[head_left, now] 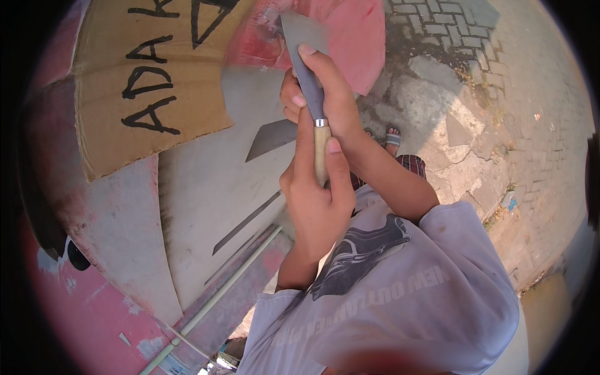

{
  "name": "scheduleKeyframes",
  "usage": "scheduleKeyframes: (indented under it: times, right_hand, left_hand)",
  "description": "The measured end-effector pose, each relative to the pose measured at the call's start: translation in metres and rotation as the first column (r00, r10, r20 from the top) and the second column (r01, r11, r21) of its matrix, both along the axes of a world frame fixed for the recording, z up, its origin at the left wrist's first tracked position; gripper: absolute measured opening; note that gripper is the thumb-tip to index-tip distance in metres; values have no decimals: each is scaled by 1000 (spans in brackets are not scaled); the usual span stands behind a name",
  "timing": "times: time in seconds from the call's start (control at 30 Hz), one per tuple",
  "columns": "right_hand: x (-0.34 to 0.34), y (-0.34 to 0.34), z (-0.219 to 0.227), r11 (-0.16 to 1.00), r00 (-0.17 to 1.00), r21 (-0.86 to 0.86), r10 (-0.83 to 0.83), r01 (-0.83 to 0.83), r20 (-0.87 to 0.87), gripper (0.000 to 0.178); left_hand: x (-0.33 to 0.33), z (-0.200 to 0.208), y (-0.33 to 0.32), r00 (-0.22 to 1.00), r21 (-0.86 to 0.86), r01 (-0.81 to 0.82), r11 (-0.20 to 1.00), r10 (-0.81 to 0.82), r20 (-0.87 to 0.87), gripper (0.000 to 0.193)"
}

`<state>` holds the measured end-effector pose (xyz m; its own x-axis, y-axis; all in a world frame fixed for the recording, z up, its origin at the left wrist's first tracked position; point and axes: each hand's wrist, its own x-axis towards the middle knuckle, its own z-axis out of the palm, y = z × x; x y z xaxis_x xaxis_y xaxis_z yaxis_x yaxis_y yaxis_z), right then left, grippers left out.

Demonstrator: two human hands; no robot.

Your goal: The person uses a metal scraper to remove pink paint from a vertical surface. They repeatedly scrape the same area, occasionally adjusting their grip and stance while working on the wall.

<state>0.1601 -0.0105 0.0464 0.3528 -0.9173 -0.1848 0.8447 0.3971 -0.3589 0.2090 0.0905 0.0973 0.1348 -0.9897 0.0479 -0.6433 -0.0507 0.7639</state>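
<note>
I hold a putty knife with a pale wooden handle, a metal ferrule and a wide, thin grey blade that flares at the top. My left hand wraps round the handle, thumb on its near side and index finger stretched up along the blade's edge. Higher up, my right hand grips the blade, with its thumb pressed on the flat face and curled fingers showing past the left edge. The blade's upper end overlaps a red and pink surface behind it.
A cardboard sign with black handwriting covers the upper left. Below it lies a whitish panel with dark angular patches. A pale green pipe runs along the panel's lower side. Cracked concrete and paving lie to the right; a sandalled foot shows.
</note>
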Motion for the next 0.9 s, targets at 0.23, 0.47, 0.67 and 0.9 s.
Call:
scheduleKeyframes:
  times: [0.23, 0.47, 0.67, 0.9]
  right_hand:
    - [4, 2, 0, 999, 999, -12, 29, -29, 15, 40]
    - [6, 4, -1, 994, 994, 0, 106, -106, -16, 40]
    - [5, 6, 5, 999, 997, 35, -23, 20, 69, 47]
    - [0, -1, 3, 999, 997, 15, 49, -50, 68, 46]
  left_hand:
    - [3, -1, 0, 1000, -47, -6, 999, 8, 29, 51]
    - [3, -2, 5, 999, -86, 1, 996, 2, 32, 50]
    - [0, -2, 6, 999, 38, -31, 999, 30, 25, 52]
    - [-5, -2, 1, 999, 4, -28, 1000, 28, 33, 51]
